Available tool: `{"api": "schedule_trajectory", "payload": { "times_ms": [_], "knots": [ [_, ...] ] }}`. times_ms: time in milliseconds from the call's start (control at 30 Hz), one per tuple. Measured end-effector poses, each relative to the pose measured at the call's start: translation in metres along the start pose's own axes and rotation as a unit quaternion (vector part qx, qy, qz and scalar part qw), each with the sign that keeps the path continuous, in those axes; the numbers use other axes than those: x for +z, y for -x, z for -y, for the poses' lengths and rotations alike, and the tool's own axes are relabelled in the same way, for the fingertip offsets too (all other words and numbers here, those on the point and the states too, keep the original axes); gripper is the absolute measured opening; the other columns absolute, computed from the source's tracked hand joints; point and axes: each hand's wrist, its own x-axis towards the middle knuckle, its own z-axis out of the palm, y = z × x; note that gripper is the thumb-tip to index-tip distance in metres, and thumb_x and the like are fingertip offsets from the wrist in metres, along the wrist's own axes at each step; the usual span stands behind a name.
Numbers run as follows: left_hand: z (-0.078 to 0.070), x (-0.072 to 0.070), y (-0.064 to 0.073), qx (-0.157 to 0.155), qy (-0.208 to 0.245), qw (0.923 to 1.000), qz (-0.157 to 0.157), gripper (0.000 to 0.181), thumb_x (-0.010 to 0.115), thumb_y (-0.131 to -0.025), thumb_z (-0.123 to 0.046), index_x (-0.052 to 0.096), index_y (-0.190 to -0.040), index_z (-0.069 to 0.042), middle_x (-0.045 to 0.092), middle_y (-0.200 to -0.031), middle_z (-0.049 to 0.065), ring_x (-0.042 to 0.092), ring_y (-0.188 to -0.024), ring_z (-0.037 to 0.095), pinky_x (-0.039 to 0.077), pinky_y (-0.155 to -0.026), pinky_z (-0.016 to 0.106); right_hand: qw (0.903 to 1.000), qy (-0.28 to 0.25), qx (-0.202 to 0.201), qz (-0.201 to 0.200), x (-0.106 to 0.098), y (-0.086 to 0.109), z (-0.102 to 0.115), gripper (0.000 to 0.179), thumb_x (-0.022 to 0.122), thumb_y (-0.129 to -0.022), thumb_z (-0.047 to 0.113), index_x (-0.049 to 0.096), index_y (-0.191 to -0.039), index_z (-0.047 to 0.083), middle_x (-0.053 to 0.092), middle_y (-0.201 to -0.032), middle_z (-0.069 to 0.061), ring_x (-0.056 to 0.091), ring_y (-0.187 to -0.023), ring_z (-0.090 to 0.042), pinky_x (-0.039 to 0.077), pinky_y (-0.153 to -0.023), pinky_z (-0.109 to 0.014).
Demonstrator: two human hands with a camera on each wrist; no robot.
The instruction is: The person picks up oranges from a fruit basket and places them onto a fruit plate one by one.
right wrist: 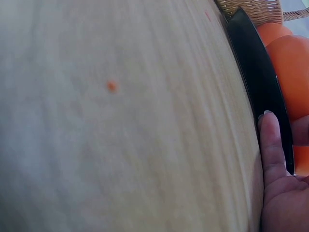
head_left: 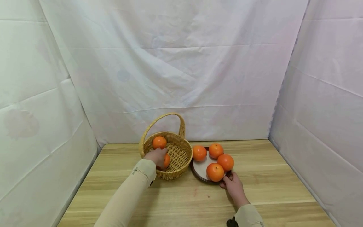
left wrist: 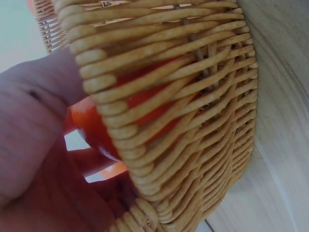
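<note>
My left hand point(head_left: 157, 156) reaches over the near left rim of a wicker basket point(head_left: 181, 149) with a tall handle. Its fingers are curled round an orange point(head_left: 166, 160) inside, which in the left wrist view shows red-orange behind the weave point(left wrist: 193, 130). A second orange point(head_left: 159, 142) lies just beyond that hand in the basket. My right hand point(head_left: 234, 188) pinches the near right edge of a round plate point(head_left: 202, 168) with a dark rim and pale inside. In the right wrist view, one finger lies against the outer side of the dark rim point(right wrist: 258, 72). Several oranges point(head_left: 215, 172) sit on the plate.
Basket and plate stand side by side near the back of a wooden table point(head_left: 181, 205). White cloth point(head_left: 181, 69) hangs behind the table and along both sides. A small orange speck point(right wrist: 112, 86) lies on the wood in front of the plate.
</note>
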Motion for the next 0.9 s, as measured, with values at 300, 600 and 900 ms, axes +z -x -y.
{"api": "schedule_trajectory", "payload": {
  "times_ms": [300,600,900],
  "knots": [
    [0.000,0.006,-0.009,0.015,0.025,0.9996,0.006,0.076,0.092,-0.071,-0.032,0.052,-0.133,-0.014,0.069,-0.111,0.010,0.067,-0.090,0.025,0.055,-0.078,0.044,1.0000,0.005,-0.008,0.002,0.000,0.000,-0.001,0.055,0.047,-0.102,0.011,0.028,-0.149,-0.012,0.058,-0.103,-0.019,0.069,-0.080,-0.015,0.060,-0.073,-0.027],
    [-0.015,0.000,-0.003,0.031,0.029,0.9991,-0.004,0.080,0.086,-0.075,-0.036,0.050,-0.143,-0.014,0.064,-0.131,0.014,0.066,-0.100,0.027,0.055,-0.084,0.047,0.9999,0.008,-0.006,0.001,-0.001,0.000,-0.002,0.056,0.046,-0.102,0.011,0.027,-0.150,-0.011,0.059,-0.103,-0.019,0.069,-0.080,-0.015,0.060,-0.073,-0.027],
    [-0.025,0.002,-0.003,0.067,0.033,0.9968,-0.028,0.084,0.086,-0.076,-0.038,0.048,-0.146,-0.012,0.065,-0.133,0.010,0.065,-0.114,0.028,0.055,-0.089,0.045,0.9999,0.008,-0.010,0.005,-0.001,0.000,-0.002,0.056,0.046,-0.102,0.011,0.026,-0.150,-0.012,0.058,-0.101,-0.019,0.069,-0.080,-0.015,0.060,-0.073,-0.027]
  ]
}}
